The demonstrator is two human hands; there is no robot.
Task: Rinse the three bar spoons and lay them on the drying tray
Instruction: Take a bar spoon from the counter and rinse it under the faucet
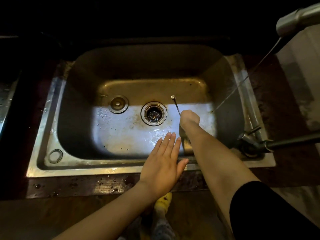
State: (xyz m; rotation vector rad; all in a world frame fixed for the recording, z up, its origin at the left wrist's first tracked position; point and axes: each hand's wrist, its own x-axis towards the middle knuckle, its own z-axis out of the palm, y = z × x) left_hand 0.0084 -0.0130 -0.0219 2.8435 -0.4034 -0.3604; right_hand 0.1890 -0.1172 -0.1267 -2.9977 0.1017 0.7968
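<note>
My right hand [189, 118] is closed around a thin metal bar spoon [175, 103] inside the steel sink [52, 104]. The spoon's twisted stem sticks up and left out of my fist, ending in a small round tip near the drain. Its other end is hidden behind my wrist. My left hand [164, 160] hovers flat over the sink's front rim, fingers straight and together, holding nothing. A thin stream of water [242, 82] runs from the tap spout [294, 19] down to the sink's right side, apart from the spoon. Other spoons and a drying tray are not visible.
The open drain [153, 113] sits mid-basin with a round plug [118, 104] to its left. The tap base and lever [251, 144] stand at the right front corner. The wet dark counter [86, 186] lies in front. The surroundings are very dark.
</note>
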